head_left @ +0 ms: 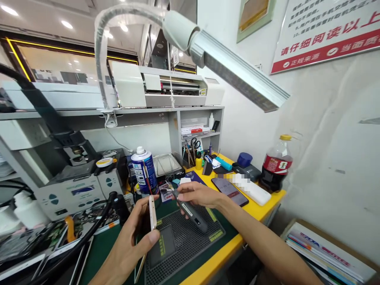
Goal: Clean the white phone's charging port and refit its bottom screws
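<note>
My left hand [133,229] grips a smartphone [152,213] by its edges, tilted up so that its pale gold side faces me. Its screen and back are mostly turned out of sight. In my right hand [196,194] is a dark grey electric screwdriver [192,215], held between thumb and fingers with its thin tip pointing up and left, apart from the phone. Under both hands lies a black perforated work mat [190,253] with yellow markings.
A blue-and-white spray can [145,170] stands behind my left hand. To the right lie a dark phone [230,191] and a white oblong thing [252,189], near a cola bottle [276,164]. Circuit boards and a black cable [86,237] crowd the left. A lamp [237,67] hangs overhead.
</note>
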A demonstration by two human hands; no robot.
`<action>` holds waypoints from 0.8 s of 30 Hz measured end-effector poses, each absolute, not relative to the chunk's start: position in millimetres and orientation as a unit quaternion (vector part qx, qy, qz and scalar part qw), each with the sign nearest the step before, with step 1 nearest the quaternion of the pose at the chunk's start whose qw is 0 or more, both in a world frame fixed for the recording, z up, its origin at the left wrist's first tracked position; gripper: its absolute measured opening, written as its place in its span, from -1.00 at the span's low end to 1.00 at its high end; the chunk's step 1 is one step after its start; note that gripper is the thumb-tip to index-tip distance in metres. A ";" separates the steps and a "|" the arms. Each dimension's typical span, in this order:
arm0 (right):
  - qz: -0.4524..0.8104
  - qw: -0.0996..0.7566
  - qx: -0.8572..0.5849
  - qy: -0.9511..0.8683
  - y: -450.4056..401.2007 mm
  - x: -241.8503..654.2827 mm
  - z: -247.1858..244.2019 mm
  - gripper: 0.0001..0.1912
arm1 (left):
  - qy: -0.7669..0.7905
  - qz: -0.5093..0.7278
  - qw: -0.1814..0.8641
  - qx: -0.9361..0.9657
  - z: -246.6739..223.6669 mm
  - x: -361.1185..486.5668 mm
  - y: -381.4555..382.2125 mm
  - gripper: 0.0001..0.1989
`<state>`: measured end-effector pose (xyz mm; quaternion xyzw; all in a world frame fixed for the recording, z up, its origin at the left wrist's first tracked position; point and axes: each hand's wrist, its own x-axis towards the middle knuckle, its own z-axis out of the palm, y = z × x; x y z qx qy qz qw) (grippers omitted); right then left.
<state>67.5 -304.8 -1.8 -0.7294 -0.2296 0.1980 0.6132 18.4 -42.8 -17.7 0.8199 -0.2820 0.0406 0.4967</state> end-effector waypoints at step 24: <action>0.142 0.458 -0.830 -0.284 -263.0 33.8 18.7 -0.46 | -0.316 0.069 0.324 0.889 -62.5 2.5 5.2 -0.22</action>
